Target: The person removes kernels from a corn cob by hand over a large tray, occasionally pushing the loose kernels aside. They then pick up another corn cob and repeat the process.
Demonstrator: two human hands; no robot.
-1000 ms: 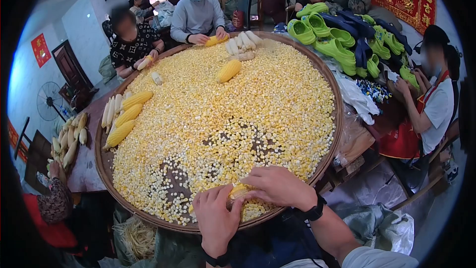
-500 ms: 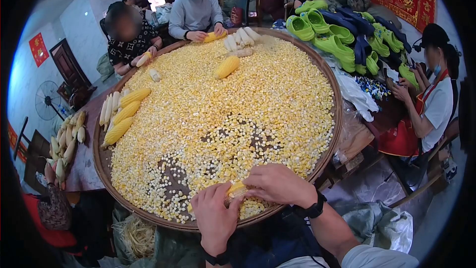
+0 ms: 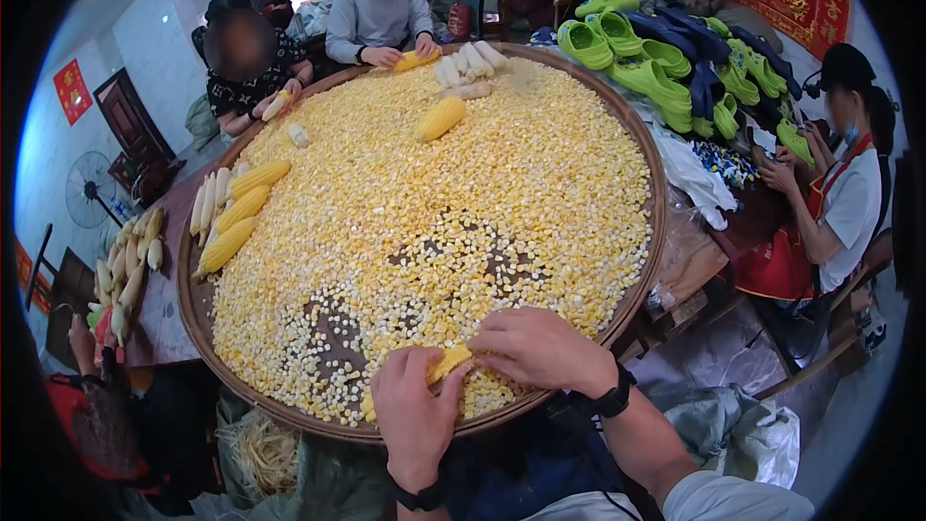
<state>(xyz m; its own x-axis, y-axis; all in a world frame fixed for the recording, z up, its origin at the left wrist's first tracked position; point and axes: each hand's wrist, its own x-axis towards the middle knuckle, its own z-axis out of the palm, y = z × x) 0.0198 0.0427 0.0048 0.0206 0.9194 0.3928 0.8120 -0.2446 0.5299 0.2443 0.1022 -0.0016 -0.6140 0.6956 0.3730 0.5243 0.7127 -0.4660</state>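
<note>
Near the front rim of a large round tray [image 3: 198, 323] spread with loose corn kernels [image 3: 502, 174], my left hand [image 3: 415, 405] is wrapped round a yellow corn cob [image 3: 446, 364]. The fingers of my right hand [image 3: 540, 352] press on the other end of that cob. Part of the cob is hidden by my hands. At the tray's left side lie whole yellow cobs [image 3: 243, 207] beside pale stripped cobs [image 3: 207, 203]. One more yellow cob [image 3: 441, 121] rests on the kernels farther back, near a pile of pale cobs [image 3: 471, 64].
Two people sit across the tray holding corn. Green and blue clogs [image 3: 656, 87] are heaped at the right, where another person works. Corn in husks [image 3: 130, 260] lies on the left table [image 3: 164, 328], near another person. A sack of husks [image 3: 262, 453] stands below the tray.
My right hand has shifted slightly left and up along the cob, and more of the yellow cob shows between my hands. The person at the lower left has moved an arm.
</note>
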